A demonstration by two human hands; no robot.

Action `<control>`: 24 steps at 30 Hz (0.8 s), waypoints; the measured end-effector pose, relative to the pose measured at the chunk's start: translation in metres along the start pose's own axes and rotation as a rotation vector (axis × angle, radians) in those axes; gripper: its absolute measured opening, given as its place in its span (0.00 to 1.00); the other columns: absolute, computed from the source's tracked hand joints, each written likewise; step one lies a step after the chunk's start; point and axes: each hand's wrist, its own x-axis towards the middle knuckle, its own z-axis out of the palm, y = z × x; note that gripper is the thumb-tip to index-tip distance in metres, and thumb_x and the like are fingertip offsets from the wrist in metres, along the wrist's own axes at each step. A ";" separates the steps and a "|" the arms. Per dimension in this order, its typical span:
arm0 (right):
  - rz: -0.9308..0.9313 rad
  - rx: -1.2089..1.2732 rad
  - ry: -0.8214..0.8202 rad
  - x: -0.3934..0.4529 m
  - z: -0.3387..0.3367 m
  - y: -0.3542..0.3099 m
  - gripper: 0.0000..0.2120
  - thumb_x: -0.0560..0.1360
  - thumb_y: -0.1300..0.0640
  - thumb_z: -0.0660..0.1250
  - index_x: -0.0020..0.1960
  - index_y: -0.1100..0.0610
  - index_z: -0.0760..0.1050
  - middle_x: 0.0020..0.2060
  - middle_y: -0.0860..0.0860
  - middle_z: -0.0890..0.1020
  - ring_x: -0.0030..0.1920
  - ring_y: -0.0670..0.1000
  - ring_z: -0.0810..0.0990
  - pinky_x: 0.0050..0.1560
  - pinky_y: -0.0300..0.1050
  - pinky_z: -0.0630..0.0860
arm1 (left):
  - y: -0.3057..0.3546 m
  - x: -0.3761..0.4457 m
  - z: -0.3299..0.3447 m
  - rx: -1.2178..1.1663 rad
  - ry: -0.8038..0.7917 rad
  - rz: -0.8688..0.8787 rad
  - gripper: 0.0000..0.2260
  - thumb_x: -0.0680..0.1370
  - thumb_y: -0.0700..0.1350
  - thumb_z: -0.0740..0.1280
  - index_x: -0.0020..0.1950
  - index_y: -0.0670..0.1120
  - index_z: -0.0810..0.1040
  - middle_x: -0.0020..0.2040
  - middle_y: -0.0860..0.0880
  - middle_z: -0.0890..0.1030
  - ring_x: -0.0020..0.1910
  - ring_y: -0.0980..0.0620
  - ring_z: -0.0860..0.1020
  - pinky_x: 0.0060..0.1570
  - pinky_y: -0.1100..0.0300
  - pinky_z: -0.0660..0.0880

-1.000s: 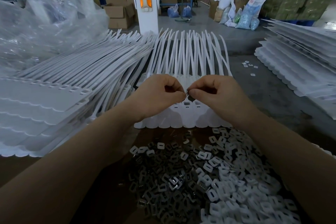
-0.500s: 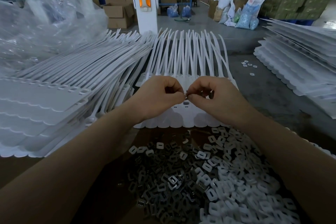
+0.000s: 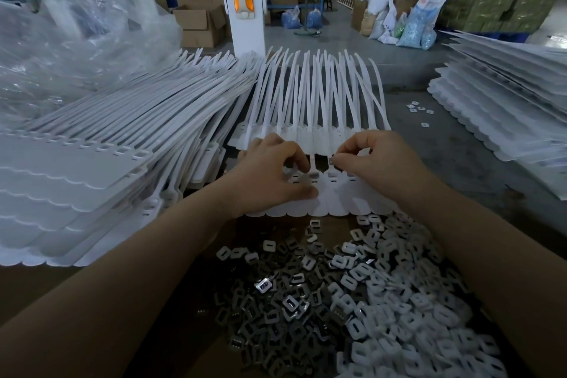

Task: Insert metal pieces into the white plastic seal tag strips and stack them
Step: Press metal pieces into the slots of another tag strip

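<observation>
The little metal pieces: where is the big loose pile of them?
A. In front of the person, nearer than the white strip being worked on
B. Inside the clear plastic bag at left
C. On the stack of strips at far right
A: the metal pieces lie heaped below both forearms, nearer the camera than the white strip that the left hand and right hand work on.
</observation>
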 end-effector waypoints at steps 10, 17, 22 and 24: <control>0.062 -0.294 -0.048 0.001 0.003 0.002 0.11 0.75 0.46 0.68 0.34 0.40 0.73 0.41 0.39 0.76 0.59 0.52 0.73 0.66 0.56 0.60 | -0.004 0.001 0.004 -0.031 -0.002 -0.023 0.15 0.66 0.64 0.72 0.46 0.62 0.71 0.51 0.59 0.66 0.57 0.54 0.65 0.53 0.57 0.64; 0.061 -0.301 -0.023 0.002 0.005 0.005 0.06 0.76 0.47 0.67 0.40 0.44 0.77 0.43 0.41 0.77 0.60 0.54 0.72 0.65 0.56 0.60 | -0.005 0.001 0.005 -0.013 0.006 -0.023 0.16 0.68 0.63 0.73 0.49 0.59 0.73 0.53 0.56 0.67 0.58 0.54 0.64 0.58 0.55 0.64; 0.068 -0.306 -0.047 0.002 0.006 0.005 0.06 0.75 0.47 0.67 0.39 0.43 0.76 0.43 0.41 0.77 0.60 0.54 0.73 0.66 0.57 0.59 | -0.005 0.000 0.005 -0.012 0.002 -0.017 0.16 0.68 0.63 0.73 0.49 0.59 0.73 0.54 0.56 0.67 0.58 0.53 0.64 0.57 0.55 0.64; 0.064 -0.325 -0.047 0.002 0.007 0.005 0.07 0.75 0.46 0.68 0.38 0.42 0.75 0.43 0.41 0.77 0.59 0.54 0.72 0.64 0.56 0.60 | -0.004 0.000 0.005 -0.006 0.000 -0.016 0.15 0.69 0.63 0.73 0.48 0.60 0.73 0.54 0.56 0.67 0.58 0.53 0.64 0.57 0.55 0.64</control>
